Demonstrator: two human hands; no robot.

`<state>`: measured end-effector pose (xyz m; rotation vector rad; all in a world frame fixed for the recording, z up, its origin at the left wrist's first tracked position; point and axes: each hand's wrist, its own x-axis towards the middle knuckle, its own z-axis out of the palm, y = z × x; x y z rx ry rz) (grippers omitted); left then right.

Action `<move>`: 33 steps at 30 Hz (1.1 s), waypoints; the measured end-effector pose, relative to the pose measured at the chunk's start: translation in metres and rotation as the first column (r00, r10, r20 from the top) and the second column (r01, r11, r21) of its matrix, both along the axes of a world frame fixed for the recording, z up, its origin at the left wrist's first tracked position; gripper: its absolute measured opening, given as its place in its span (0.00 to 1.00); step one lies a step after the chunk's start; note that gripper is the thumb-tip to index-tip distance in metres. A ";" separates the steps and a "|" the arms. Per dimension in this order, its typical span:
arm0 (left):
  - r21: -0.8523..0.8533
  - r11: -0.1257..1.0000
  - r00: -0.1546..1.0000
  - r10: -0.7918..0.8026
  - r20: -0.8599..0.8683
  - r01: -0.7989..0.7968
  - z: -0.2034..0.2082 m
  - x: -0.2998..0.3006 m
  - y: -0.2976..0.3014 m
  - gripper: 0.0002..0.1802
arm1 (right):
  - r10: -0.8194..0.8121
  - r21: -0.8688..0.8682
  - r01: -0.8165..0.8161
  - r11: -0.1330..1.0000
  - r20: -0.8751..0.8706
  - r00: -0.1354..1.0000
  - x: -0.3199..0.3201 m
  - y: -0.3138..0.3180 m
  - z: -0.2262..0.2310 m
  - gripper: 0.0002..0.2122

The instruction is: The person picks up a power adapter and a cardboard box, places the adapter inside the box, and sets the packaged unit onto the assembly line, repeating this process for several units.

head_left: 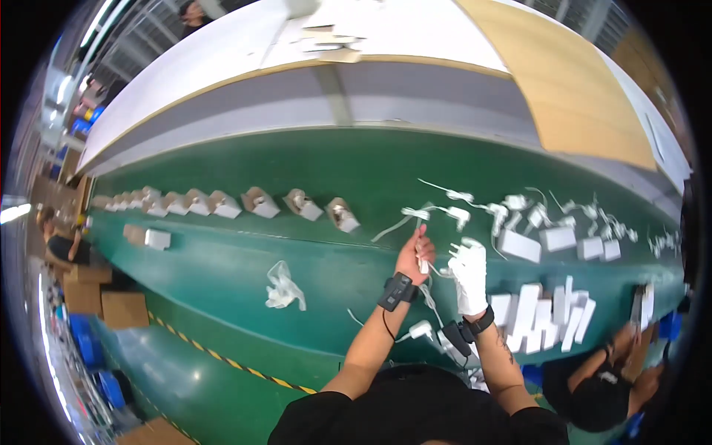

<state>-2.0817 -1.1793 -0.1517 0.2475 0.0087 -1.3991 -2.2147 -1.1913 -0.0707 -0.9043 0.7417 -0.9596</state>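
Observation:
My bare left hand [417,254] is closed around a white cable [423,265] over the green bench. A strand of it runs toward my right hand [469,276], which wears a white glove and has its fingers curled. White on white hides what lies in that glove. Just beyond the left fingertips is a tied white cable [415,213], with a white plug adapter [460,216] to its right. Another white adapter [420,331] lies near my body, below my wrists.
Opened small boxes [260,202] with contents line the left of the bench [222,256]. A clear plastic bag [284,287] lies nearer. More corded adapters [515,202] and white boxes [519,245] sit at right, with stacked boxes [528,311] nearer. A co-worker [601,389] is at lower right.

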 end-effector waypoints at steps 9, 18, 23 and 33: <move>-0.029 0.999 0.777 0.050 0.628 -0.041 0.073 -0.136 -0.026 0.21 | -0.319 -0.527 0.100 0.844 -0.344 0.883 -0.098 0.001 -0.016 0.12; 0.025 0.929 0.514 -0.226 0.828 0.368 0.046 -0.190 -0.097 0.28 | -0.240 -0.232 0.204 0.951 -0.143 0.960 -0.160 -0.044 -0.057 0.19; -0.086 0.982 -0.508 0.162 0.846 0.170 0.005 -0.225 -0.162 0.34 | -0.301 0.123 0.278 0.953 0.272 0.914 -0.238 -0.064 -0.040 0.26; 0.022 0.897 -0.058 0.004 0.998 0.442 0.001 -0.163 -0.161 0.38 | -0.007 0.242 -0.161 0.957 0.573 0.820 -0.295 -0.018 0.053 0.28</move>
